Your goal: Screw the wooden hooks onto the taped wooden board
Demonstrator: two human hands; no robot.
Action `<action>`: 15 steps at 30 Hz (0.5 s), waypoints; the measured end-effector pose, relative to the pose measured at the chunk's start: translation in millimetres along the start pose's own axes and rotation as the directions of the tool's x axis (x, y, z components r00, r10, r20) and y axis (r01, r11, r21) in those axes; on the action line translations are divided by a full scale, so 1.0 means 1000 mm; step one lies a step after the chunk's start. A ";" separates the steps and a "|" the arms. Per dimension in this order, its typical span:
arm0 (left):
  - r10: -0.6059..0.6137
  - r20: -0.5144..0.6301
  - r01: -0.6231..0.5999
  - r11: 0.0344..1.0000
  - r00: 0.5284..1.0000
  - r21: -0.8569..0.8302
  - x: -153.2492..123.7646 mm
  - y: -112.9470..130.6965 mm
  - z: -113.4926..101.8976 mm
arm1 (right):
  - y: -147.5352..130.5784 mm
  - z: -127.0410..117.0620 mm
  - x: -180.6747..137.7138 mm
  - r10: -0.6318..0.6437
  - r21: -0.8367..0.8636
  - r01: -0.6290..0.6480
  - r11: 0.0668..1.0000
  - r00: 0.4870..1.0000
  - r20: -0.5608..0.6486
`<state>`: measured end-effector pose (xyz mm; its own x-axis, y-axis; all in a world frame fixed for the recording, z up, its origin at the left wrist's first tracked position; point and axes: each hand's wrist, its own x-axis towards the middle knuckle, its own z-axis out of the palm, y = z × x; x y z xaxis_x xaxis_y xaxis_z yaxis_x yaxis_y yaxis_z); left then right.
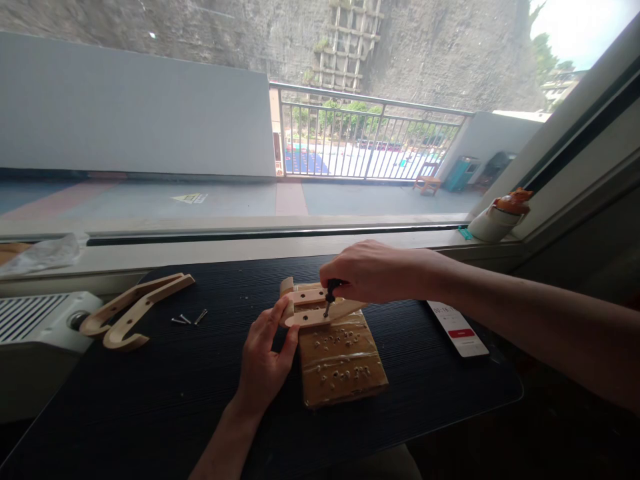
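My right hand [367, 270] is closed round the dark handle of a screwdriver [330, 293]. The driver points down, its tip at a hole in the nearer of two pale wooden hooks [315, 318]. My left hand [266, 353] pinches the left end of these hooks between thumb and fingers. They lie side by side across a tape-wrapped brown block [345, 373], whose top is pitted with many small holes. Whether a screw sits under the tip is too small to tell. My right hand hides part of the hooks' right ends.
On the dark table [200, 387], two more wooden hooks [150, 300] lie at the left, with several screws [187, 319] beside them. A phone [460, 330] lies at the right. A radiator [50, 320] borders the left side. On the windowsill stand a white container [493, 220] and a plastic bag [50, 253].
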<state>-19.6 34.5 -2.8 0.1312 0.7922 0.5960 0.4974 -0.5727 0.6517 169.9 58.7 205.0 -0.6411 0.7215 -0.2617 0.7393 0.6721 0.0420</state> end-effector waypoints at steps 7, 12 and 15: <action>-0.002 0.004 0.002 1.000 1.000 -0.007 0.002 0.004 -0.001 | 0.002 0.005 0.001 0.066 -0.034 -0.066 0.997 0.998 -0.019; 0.004 0.001 -0.004 1.000 1.000 -0.003 0.002 0.004 -0.001 | 0.000 0.001 0.000 -0.035 -0.020 0.034 0.999 0.999 -0.031; -0.003 0.004 0.003 1.000 1.000 -0.007 0.001 0.003 -0.001 | -0.002 -0.001 0.001 -0.060 -0.025 0.061 0.998 0.998 0.016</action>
<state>-19.0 33.3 1.0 0.1336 0.7947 0.5921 0.4915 -0.5719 0.6567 167.5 58.3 205.6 -0.6812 0.6770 -0.2787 0.6936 0.7186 0.0505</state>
